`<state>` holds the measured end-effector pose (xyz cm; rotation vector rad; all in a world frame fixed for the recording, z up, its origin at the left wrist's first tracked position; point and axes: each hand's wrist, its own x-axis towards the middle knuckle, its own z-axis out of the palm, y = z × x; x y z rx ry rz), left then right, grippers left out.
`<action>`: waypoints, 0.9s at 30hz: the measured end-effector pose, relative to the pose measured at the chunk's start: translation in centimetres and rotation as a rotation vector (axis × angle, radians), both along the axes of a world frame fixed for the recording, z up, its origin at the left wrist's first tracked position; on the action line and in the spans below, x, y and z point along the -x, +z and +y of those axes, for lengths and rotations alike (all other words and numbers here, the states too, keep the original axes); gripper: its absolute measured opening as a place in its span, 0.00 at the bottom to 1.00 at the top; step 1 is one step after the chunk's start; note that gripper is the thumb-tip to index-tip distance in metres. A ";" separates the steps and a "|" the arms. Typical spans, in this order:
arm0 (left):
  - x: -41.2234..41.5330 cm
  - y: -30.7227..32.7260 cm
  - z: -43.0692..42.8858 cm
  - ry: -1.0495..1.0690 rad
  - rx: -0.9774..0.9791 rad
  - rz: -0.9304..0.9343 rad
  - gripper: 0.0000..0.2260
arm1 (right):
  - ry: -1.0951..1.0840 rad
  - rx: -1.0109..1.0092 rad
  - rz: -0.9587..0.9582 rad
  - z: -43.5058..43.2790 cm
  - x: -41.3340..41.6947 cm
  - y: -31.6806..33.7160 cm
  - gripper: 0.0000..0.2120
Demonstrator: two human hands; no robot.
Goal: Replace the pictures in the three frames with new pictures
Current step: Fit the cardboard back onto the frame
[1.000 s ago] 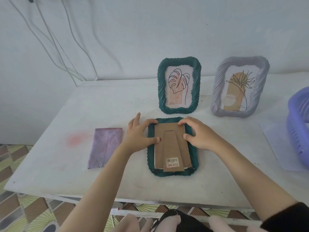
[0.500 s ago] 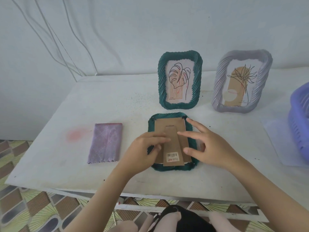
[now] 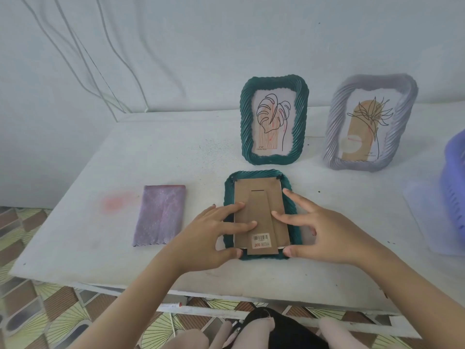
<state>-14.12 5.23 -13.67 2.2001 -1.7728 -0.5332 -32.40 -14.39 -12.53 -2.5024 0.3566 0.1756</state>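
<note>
Head view: a green frame lies face down near the table's front, left hand and right hand pressing spread, straight fingers on its backing. Opening it seems underway; next, the backing must lift free.

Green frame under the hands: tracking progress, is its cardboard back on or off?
On. The cardboard back sits inside the face-down green frame, stand flat; left hand and right hand rest on it.
</note>
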 end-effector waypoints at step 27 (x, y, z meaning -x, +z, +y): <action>3.1 -1.9 -0.7 0.170 0.304 0.001 0.18 | -0.238 -0.122 -0.126 1.2 -0.1 -1.1 0.20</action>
